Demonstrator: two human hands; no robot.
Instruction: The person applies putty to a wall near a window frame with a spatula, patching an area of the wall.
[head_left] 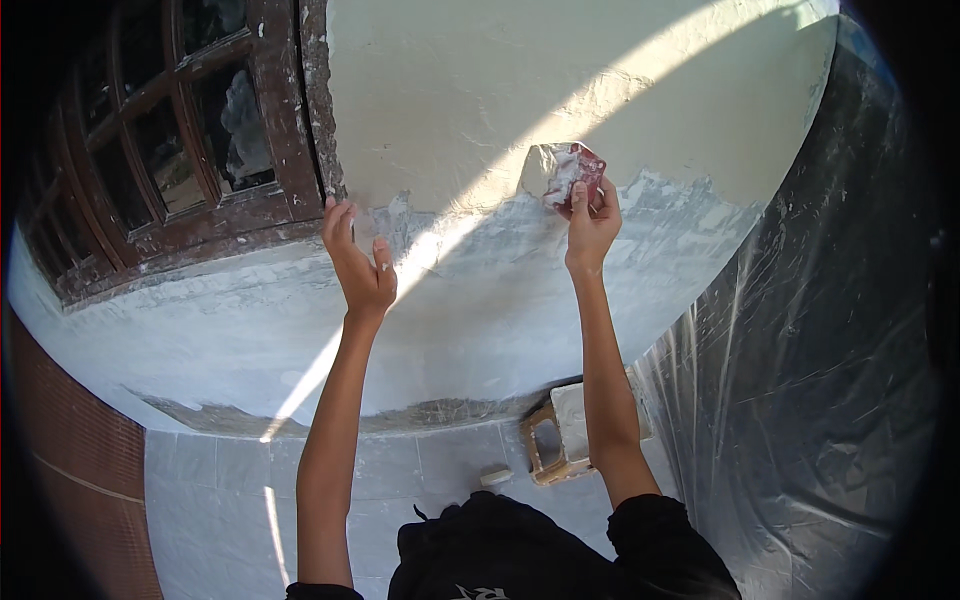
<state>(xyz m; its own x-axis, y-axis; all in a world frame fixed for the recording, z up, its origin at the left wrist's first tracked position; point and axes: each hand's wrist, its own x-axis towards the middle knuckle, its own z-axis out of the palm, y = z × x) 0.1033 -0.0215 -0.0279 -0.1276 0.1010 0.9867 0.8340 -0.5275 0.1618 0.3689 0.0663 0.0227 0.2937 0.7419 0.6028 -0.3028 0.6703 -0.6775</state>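
My right hand (594, 226) pinches a flat putty scraper (577, 175) with a red grip part, smeared with white putty, in front of the wall (480, 110). Its thumb presses on the near face. By the window frame's lower corner, my left hand (358, 262) is raised with curled fingers and the thumb set apart. A thin, pale, flat piece with a dark edge seems to sit between them; I cannot make out its kind. The wall is cream above, and a ragged line of whitish putty crosses it at hand height.
A brown wooden window (180, 130) fills the upper left. Clear plastic sheeting (800, 400) hangs at the right. Below stands a small stool-like thing (546, 445) with a pale top, near a small pale block (496, 477) on the tiled floor (385, 475). A brown ribbed panel (80, 450) lies lower left.
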